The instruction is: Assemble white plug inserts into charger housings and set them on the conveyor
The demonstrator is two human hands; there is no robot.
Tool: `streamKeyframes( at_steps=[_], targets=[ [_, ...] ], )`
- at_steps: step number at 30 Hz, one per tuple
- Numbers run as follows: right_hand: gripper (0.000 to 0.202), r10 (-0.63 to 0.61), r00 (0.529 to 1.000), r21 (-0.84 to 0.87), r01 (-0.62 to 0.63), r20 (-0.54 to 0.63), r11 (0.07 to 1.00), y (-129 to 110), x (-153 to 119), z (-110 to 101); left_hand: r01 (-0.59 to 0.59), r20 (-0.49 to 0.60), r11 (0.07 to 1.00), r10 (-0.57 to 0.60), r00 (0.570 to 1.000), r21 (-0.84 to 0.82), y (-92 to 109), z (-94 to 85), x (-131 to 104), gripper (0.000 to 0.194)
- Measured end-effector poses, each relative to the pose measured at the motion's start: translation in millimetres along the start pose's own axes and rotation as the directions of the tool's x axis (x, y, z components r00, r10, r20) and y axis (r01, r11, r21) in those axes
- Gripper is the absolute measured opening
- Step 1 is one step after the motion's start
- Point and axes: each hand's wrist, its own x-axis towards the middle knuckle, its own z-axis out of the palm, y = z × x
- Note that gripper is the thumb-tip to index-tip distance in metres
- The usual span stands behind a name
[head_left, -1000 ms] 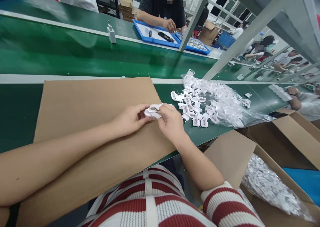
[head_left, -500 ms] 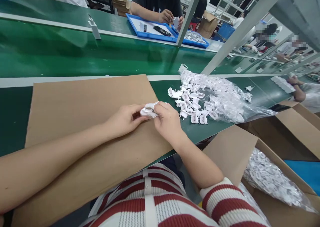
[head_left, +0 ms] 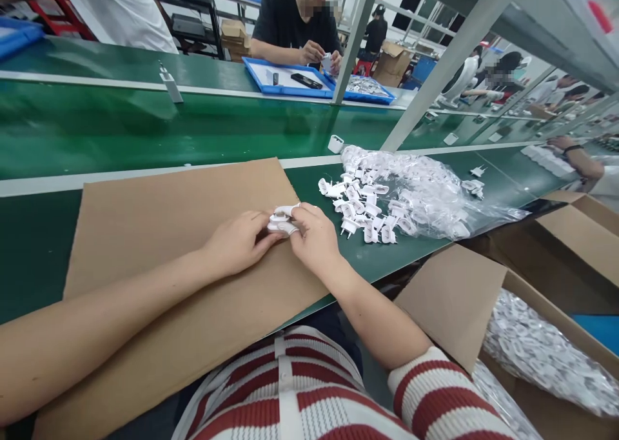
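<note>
Between both hands, over the brown cardboard sheet (head_left: 184, 214), is a small white plastic part (head_left: 282, 220). My left hand (head_left: 242, 241) pinches its left side with thumb and fingers. At its right side, my right hand (head_left: 314, 237) grips it with closed fingers, where white coverings show on the fingertips. Fingers hide much of the part's shape. Right of my hands, loose white plug pieces (head_left: 358, 204) lie in a pile on the green table, beside a clear plastic bag (head_left: 430, 198) holding more of them.
Open cardboard boxes (head_left: 449, 298) stand at the lower right, one with bagged white pieces (head_left: 546, 350). Beyond the green conveyor (head_left: 217, 127), a person handles a white piece over blue trays (head_left: 290, 95). A white adapter (head_left: 171, 86) stands at the far side. A slanted metal post (head_left: 435, 72) rises behind the bag.
The head view has shifted slightly, showing more of the far side. Both hands still hold the white part, which is turned a little differently between the fingers.
</note>
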Motion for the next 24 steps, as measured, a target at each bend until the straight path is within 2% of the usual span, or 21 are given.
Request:
streamKeyframes(
  at_steps=[4,8,12,15,19,21,24],
  targets=[
    [0.044,0.047,0.998,0.162,-0.04,-0.036,0.986,6.8,-2.0,5.6,0.044,0.001,0.981,-0.045,0.999,-0.189,-3.9,4.6,0.7,0.049],
    [0.053,0.108,0.992,0.362,-0.077,-0.064,0.929,14.0,-4.8,10.2,0.11,0.028,0.885,-0.109,0.994,-0.453,-7.5,7.3,1.1,0.047],
    [0.048,0.083,0.988,0.38,-0.029,-0.127,0.924,14.9,-6.9,10.4,0.211,0.07,0.691,-0.226,0.972,-0.692,-10.1,-0.1,2.4,0.057],
    [0.051,-0.018,0.995,0.344,0.05,-0.095,0.938,10.4,-6.8,6.7,0.254,0.182,0.483,-0.191,0.965,-0.838,-12.5,-8.9,3.3,0.055],
    [0.054,-0.192,0.981,0.337,0.178,0.009,0.925,4.1,-8.9,0.7,0.324,0.301,0.254,-0.128,0.945,-0.911,-16.0,-14.3,0.9,0.053],
    [0.055,-0.191,0.981,0.328,0.169,0.034,0.929,5.0,-12.4,-0.2,0.362,0.348,0.208,-0.104,0.932,-0.909,-15.8,-13.4,-2.4,0.057],
    [0.053,-0.129,0.99,0.294,0.109,0.05,0.95,13.1,-17.7,2.4,0.397,0.385,0.217,-0.097,0.918,-0.892,-13.2,-7.4,-4.7,0.065]
  ],
)
